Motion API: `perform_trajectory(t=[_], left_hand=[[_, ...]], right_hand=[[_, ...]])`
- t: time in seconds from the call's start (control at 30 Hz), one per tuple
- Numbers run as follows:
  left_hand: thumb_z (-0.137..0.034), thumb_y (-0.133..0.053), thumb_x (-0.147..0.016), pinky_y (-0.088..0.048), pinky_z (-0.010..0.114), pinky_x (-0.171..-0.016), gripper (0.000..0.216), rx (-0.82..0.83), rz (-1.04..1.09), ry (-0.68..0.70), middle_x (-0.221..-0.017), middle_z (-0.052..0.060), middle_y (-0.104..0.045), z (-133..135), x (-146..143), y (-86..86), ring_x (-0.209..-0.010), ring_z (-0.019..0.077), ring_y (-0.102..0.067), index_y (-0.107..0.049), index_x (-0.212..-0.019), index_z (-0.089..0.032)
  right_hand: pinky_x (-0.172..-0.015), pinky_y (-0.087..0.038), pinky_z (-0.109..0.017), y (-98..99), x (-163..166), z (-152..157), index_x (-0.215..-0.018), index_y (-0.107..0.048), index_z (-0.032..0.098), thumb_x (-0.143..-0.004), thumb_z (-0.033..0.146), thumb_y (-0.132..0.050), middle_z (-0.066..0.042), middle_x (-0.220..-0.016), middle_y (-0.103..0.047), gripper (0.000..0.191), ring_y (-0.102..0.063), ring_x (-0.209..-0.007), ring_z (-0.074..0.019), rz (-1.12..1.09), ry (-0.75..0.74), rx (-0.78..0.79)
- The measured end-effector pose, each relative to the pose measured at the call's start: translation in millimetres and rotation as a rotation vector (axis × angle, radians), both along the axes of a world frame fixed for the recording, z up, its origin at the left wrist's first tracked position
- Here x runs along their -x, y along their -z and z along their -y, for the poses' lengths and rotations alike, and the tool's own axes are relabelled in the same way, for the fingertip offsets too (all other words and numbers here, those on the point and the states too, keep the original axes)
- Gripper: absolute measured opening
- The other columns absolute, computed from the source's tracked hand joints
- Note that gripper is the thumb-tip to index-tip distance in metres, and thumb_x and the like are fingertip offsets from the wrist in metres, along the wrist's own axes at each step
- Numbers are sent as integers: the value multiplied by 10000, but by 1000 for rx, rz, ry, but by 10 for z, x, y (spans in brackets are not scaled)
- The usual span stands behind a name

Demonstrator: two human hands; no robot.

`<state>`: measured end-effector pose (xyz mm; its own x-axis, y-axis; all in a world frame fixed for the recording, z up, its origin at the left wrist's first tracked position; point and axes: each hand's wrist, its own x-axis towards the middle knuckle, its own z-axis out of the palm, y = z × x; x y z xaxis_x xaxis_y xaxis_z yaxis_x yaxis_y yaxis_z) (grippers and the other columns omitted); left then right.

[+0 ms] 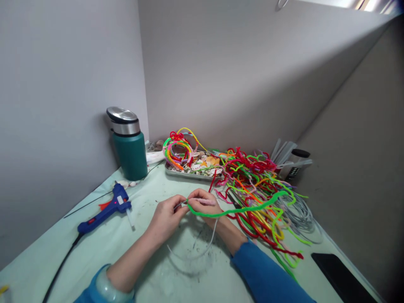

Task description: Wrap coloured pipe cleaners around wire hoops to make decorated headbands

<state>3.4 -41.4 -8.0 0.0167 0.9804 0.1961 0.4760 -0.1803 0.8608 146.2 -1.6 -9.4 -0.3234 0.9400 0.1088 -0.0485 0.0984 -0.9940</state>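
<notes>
My left hand (167, 215) pinches a thin white wire (213, 235) between thumb and fingertips, over the middle of the table. The wire bends round into an open loop below my hands. Close against it, my right hand (202, 206) is closed on a green pipe cleaner (246, 209) where it meets the wire. The pipe cleaner's long free end stretches to the right above my right wrist. A pale pink fuzzy length (203, 202) lies along my right fingers and seems to cover part of the wire. My fingers partly hide the joining spot.
A blue glue gun (109, 209) lies left, near a green bottle (130, 155). Behind my hands stands a metal tray (192, 175) of small shell-like pieces with a colourful ring (168, 156). Tangled pipe cleaners (252, 168), coiled grey wire (301, 216) and a black phone-like slab (337, 273) are right.
</notes>
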Motion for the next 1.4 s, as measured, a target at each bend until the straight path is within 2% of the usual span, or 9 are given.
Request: perform_trajectory(t=[0.37,0.53,0.7,0.97,1.13,1.3,1.4], left_hand=[[-288,-537,-776,-358,214,-609,179,-70,32,41,-700,8,-648,-11,8,27,-645,160,-540,-687,-828,-206],[-274,-523,-793,-378,231,-663,184,-96,6,47,-789,34,-683,-20,21,41,-722,183,-578,-688,-852,-219],[-289,-527,-788,-380,233,-674,188,-60,55,48,-787,32,-687,-24,16,22,-731,189,-579,-698,-823,-220],[-364,-474,-801,-324,209,-556,280,6,38,15,-588,-17,-555,-35,38,38,-583,139,-463,-648,-687,-177],[-369,-479,-781,-283,204,-505,288,26,82,-12,-521,-40,-436,-44,33,61,-538,117,-396,-554,-585,-172],[-382,-492,-731,-212,211,-418,269,220,240,-56,-434,-75,-353,-79,18,61,-391,78,-291,-499,-553,-180],[-367,-472,-722,-201,215,-402,256,265,276,-62,-407,-85,-333,-97,16,76,-347,68,-256,-475,-539,-188]], right_hand=[[-471,-335,-198,-25,-2,-5,-645,-600,148,-586,271,-684,27,-551,-538,160,-444,-494,-82,-61,3,70],[-429,-291,-186,53,-20,-36,-678,-606,145,-633,271,-665,35,-520,-513,146,-420,-460,-73,-2,1,75],[-416,-298,-188,97,-25,-60,-684,-607,155,-635,282,-670,42,-501,-505,150,-414,-439,-74,5,15,73],[-422,-318,-187,71,4,-35,-677,-608,150,-623,217,-627,44,-504,-504,88,-414,-441,-71,58,24,67],[-408,-270,-181,38,16,8,-653,-596,147,-646,225,-599,52,-481,-474,78,-373,-427,-65,97,22,19],[-429,-277,-192,-18,27,46,-650,-606,142,-642,205,-584,33,-527,-504,68,-389,-458,-72,152,32,2],[-450,-296,-195,-20,36,78,-667,-615,132,-647,198,-578,19,-559,-525,79,-401,-489,-78,182,46,-25]])
